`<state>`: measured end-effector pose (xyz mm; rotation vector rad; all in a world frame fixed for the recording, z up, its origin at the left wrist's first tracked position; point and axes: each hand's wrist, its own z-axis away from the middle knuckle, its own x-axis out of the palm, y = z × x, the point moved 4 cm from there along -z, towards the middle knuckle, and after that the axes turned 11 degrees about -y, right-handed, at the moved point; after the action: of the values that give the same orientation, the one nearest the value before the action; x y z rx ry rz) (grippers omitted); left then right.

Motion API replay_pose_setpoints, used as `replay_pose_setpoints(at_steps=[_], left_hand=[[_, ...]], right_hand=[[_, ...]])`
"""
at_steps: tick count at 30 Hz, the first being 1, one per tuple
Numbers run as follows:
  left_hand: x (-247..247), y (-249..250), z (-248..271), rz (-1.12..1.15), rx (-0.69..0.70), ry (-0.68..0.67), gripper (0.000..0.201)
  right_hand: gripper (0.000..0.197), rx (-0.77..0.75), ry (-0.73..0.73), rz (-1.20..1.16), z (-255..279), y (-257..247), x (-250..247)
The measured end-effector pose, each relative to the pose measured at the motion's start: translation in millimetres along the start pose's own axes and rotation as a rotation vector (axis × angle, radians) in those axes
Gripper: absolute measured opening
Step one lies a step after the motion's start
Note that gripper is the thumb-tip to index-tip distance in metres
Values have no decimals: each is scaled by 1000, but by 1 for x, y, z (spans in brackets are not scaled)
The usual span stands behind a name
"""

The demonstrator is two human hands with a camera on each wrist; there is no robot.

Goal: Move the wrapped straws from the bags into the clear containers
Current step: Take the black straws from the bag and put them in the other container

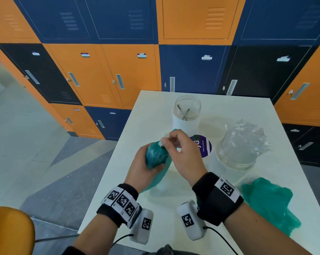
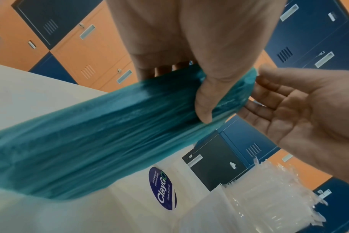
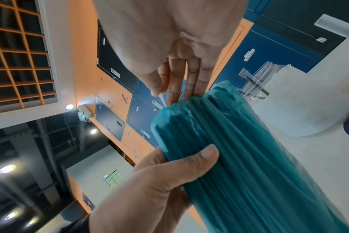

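My left hand (image 1: 143, 168) grips a long teal bag (image 1: 155, 155) full of straws, tilted above the table, thumb across it (image 2: 205, 102). At the bag's upper end my right hand (image 1: 167, 142) pinches a small white tab (image 1: 163, 139) between thumb and fingers; in the right wrist view its fingers (image 3: 181, 78) point straight down at the bag's top (image 3: 239, 149). The far clear container (image 1: 187, 111) holds a couple of wrapped straws. A nearer clear container (image 1: 236, 153) is packed with clear-wrapped straws (image 2: 269, 197).
A crumpled empty teal bag (image 1: 269, 203) lies at the right on the white table (image 1: 155, 107). A purple round sticker (image 1: 203, 146) sits between the containers. Orange and blue lockers (image 1: 118, 70) stand behind. An orange chair (image 1: 10, 230) is at lower left.
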<state>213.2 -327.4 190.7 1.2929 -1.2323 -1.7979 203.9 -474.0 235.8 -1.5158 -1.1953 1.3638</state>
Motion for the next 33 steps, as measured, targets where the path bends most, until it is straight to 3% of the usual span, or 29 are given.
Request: replay_pose_setpoints(at_steps=[4,7,11,19,25,29,33], left_hand=[[-5,1,1,-77,15,105,65],[-9,-3,2,-32,-27,80,54],[-17,-7,6,16,-40,101,47],[-35,-13,9,124,-139,218,50],[-35,-11,2,247,-180,271,48],[-29,-12,-2,308,-191,278,50],[-27,-14,-2,362,-173,254,47]], right_hand=[[12,35,-52,-74,0,-2,5],[11,79,-23,-231,-5,-1,-3],[7,122,117,-372,-12,2,-29],[6,45,406,-365,-11,1,-78],[15,24,132,-99,2,21,-19],[6,-32,-107,80,14,36,27],[26,20,-217,176,21,45,44]])
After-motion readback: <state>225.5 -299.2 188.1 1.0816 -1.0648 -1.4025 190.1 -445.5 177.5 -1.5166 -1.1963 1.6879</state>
